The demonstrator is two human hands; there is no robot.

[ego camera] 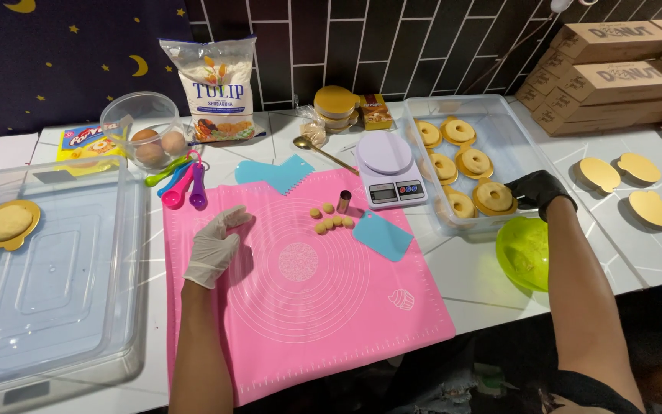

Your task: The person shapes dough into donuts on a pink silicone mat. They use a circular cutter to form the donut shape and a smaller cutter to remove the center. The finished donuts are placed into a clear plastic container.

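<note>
My left hand [214, 249], in a pale glove, rests on the pink silicone mat [300, 307] with its fingers loosely curled and slightly apart, clamped on nothing. My right hand [536, 192], in a black glove, reaches to the near right corner of the clear tray [430, 115]; its fingers curl at the gold board under the nearest ring of dough [494, 195], but I cannot tell whether they actually grip it. That tray holds more dough rings [458, 130] on gold boards. Just below my right forearm sits a green bowl [522, 251]. Near the mat's middle I see small dough balls [331, 222], a little metal cutter [344, 201] standing upright beside them, and a blue scraper [381, 235] lying across the mat's right edge. A digital scale [388, 169] stands between mat and tray. At far left, a second clear tray [78, 322] carries one dough piece [8, 222] on a gold board.
</note>
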